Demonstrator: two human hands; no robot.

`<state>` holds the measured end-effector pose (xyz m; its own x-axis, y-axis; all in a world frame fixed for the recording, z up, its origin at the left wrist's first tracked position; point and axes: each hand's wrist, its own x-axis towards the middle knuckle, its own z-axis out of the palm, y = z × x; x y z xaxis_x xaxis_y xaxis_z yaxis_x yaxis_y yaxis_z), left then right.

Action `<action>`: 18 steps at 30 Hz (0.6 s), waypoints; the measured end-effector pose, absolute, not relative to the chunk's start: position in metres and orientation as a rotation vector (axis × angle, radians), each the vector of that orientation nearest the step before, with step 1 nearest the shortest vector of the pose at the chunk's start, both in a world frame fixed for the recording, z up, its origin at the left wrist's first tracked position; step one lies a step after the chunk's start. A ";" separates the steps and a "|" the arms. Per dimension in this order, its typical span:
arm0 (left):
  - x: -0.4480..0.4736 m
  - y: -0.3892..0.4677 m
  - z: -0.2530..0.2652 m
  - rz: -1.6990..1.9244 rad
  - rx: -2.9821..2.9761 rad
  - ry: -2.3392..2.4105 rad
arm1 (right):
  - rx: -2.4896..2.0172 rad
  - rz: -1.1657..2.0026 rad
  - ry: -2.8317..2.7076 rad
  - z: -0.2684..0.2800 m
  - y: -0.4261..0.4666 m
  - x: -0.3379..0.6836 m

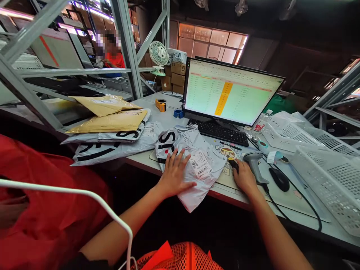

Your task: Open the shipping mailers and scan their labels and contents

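My left hand [176, 174] lies flat with fingers spread on a grey plastic mailing bag [206, 150]. The bag carries a white shipping label [201, 165] and bold black lettering, and its near corner hangs over the table edge. To the right of the bag, my right hand [244, 176] is closed around a small black-and-yellow tool [233, 163]. Most of that tool is hidden by my fingers, so its kind is unclear. A grey handheld barcode scanner [255, 167] stands just right of my right hand.
Stacked yellow and grey mailers [112, 122] lie at left. A monitor [230, 93] and keyboard [219, 131] stand behind the bag. At right are a mouse [279, 179], its cable and white perforated baskets [329, 180]. A person in red [115, 58] is beyond the metal frame.
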<state>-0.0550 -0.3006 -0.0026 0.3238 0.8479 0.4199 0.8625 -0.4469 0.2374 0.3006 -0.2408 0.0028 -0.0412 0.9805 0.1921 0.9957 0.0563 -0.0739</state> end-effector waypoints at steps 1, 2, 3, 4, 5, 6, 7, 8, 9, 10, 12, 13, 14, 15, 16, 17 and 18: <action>-0.056 -0.309 -0.001 -0.707 -2.623 -1.528 | -2.006 -0.138 -2.091 -0.001 -0.242 0.301; -0.056 -0.317 -0.002 -0.618 -2.722 -1.415 | -1.983 -0.151 -2.040 -0.004 -0.243 0.302; -0.057 -0.325 -0.004 -0.519 -2.804 -1.317 | -1.960 -0.158 -1.983 -0.006 -0.242 0.301; -0.058 -0.331 -0.008 -0.428 -2.853 -1.248 | -1.931 -0.161 -1.923 -0.007 -0.241 0.301; -0.059 -0.336 -0.013 -0.365 -2.864 -1.212 | -1.895 -0.164 -1.866 -0.008 -0.241 0.301; -0.060 -0.338 -0.018 -0.334 -2.843 -1.204 | -1.856 -0.165 -1.816 -0.008 -0.240 0.300; -0.062 -0.339 -0.022 -0.334 -2.809 -1.208 | -1.816 -0.164 -1.780 -0.009 -0.241 0.300; -0.065 -0.337 -0.025 -0.359 -2.778 -1.204 | -1.781 -0.158 -1.758 -0.009 -0.241 0.300; -0.068 -0.334 -0.024 -0.411 -2.762 -1.190 | -1.751 -0.148 -1.747 -0.010 -0.242 0.300; -0.071 -0.330 -0.020 -0.490 -2.763 -1.166 | -1.724 -0.139 -1.741 -0.011 -0.242 0.301; -0.077 -0.320 0.004 -0.736 -2.778 -1.131 | -1.679 -0.127 -1.721 -0.013 -0.242 0.303; -0.080 -0.315 0.023 -0.914 -2.748 -1.158 | -1.661 -0.126 -1.702 -0.014 -0.242 0.304; -0.083 -0.311 0.045 -1.120 -2.666 -1.237 | -1.648 -0.128 -1.679 -0.015 -0.241 0.306; -0.086 -0.306 0.070 -1.338 -2.522 -1.359 | -1.640 -0.129 -1.660 -0.016 -0.240 0.307; -0.088 -0.301 0.095 -1.561 -2.293 -1.532 | -1.636 -0.129 -1.647 -0.017 -0.240 0.308; -0.091 -0.294 0.119 -1.733 -2.043 -1.712 | -1.637 -0.131 -1.641 -0.018 -0.240 0.310; -0.094 -0.286 0.139 -1.875 -1.841 -1.845 | -1.641 -0.134 -1.648 -0.019 -0.240 0.311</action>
<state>-0.0935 -0.2859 0.1394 -0.3408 0.6984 0.6293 0.6178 -0.3382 0.7099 0.3114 -0.2399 -0.0187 0.1498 0.7996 0.5815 0.8828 0.1567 -0.4428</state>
